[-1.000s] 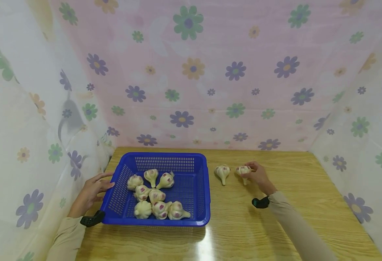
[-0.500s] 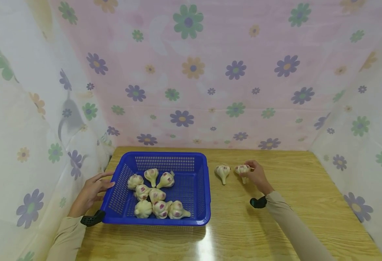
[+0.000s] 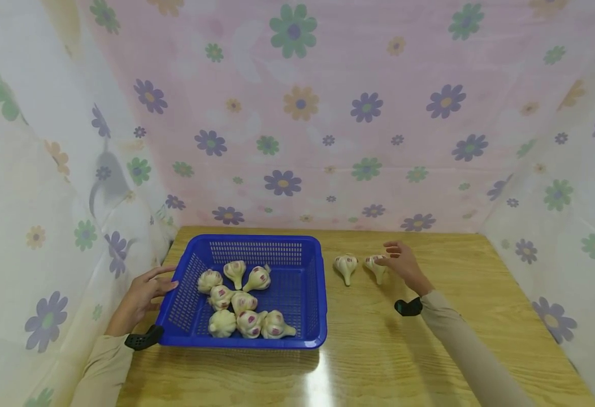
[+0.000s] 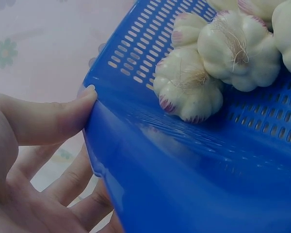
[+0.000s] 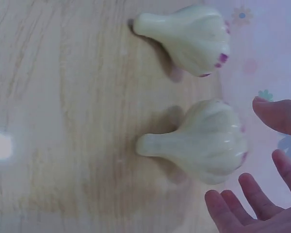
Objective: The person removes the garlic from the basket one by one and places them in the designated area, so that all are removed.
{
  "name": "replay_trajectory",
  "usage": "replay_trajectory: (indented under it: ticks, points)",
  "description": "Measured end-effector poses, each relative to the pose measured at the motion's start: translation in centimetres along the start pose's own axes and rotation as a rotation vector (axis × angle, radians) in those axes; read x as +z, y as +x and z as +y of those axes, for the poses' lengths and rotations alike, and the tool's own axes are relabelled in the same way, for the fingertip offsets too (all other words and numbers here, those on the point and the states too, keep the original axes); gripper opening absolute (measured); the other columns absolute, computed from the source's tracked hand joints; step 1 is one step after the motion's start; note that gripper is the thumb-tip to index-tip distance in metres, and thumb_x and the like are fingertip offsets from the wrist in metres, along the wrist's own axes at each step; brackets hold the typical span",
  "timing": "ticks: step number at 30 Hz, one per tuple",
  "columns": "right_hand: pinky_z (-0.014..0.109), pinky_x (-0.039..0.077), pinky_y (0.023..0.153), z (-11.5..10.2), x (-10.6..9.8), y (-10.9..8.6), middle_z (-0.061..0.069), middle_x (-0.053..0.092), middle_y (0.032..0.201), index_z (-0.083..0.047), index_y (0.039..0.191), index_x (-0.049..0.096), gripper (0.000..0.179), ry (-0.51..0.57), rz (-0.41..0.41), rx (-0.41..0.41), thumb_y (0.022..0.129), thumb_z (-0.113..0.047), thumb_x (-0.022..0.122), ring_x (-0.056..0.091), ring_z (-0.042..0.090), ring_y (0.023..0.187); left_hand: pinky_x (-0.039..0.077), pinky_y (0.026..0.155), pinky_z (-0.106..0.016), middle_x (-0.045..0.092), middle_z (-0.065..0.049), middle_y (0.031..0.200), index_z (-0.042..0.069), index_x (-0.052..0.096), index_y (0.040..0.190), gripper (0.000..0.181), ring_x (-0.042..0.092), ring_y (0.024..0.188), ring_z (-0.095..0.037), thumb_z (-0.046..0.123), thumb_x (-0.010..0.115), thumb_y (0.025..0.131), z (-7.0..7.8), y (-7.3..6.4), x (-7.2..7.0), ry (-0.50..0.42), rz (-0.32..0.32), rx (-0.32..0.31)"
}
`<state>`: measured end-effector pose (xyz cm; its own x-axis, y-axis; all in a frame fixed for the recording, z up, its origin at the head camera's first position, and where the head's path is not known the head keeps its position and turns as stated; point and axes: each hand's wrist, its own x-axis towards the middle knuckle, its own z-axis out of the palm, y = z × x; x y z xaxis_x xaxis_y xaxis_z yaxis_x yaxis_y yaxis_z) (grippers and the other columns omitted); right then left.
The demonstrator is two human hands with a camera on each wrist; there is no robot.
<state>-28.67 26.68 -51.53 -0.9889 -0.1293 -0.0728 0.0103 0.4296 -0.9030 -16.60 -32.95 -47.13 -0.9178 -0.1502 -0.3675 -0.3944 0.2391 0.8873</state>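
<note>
My left hand (image 3: 137,297) holds the left rim of a blue plastic basket (image 3: 256,238). In the left wrist view the thumb lies on the rim and the other fingers are behind its outer side. Several whitish garlic bulbs (image 3: 244,303) with purple patches lie in the basket, mostly towards its left half. To the right of it, two more garlic bulbs rest on the table, stems towards me. My right hand (image 3: 406,268) is beside the right bulb (image 5: 208,143), fingers spread and apart from it in the right wrist view. The left bulb (image 3: 346,267) lies close by.
The wooden table (image 3: 455,328) ends at a flower-patterned cloth (image 3: 328,113) behind, with more of that cloth along both sides. A dark wrist device (image 3: 408,307) sits at my right wrist, another (image 3: 144,338) at the left.
My right hand has let go of the right garlic bulb and drawn slightly back from it, fingers opened. The bulb stays on the table. My left hand keeps its place on the basket.
</note>
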Motion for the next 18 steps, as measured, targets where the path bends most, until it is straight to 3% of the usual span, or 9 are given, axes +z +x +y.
replay_trajectory:
  ticks: [9,18]
  points:
    - [0.056,0.037,0.096,-2.9,-0.3,0.1,0.026,0.040,0.136,-0.002,0.133,0.044,0.064,-0.088,-0.070,-0.048,0.083,-0.028,0.074,0.035,0.047,0.125,0.050,0.072,-0.037,0.062,0.001,0.107,0.012,0.041,0.142,0.063,0.059,0.090,-0.017,0.028,0.068,0.088,0.2,-0.1,-0.4,0.014,-0.005,0.016]
    - [0.054,0.040,0.095,-7.0,1.0,-0.7,0.026,0.044,0.132,-0.001,0.131,0.046,0.056,-0.089,-0.173,-0.116,0.084,-0.018,0.072,0.040,0.046,0.122,0.050,0.075,-0.038,0.059,-0.007,0.119,0.013,0.040,0.143,0.064,0.059,0.093,-0.017,0.030,0.068,0.088,0.1,0.0,-0.3,0.016,-0.021,0.020]
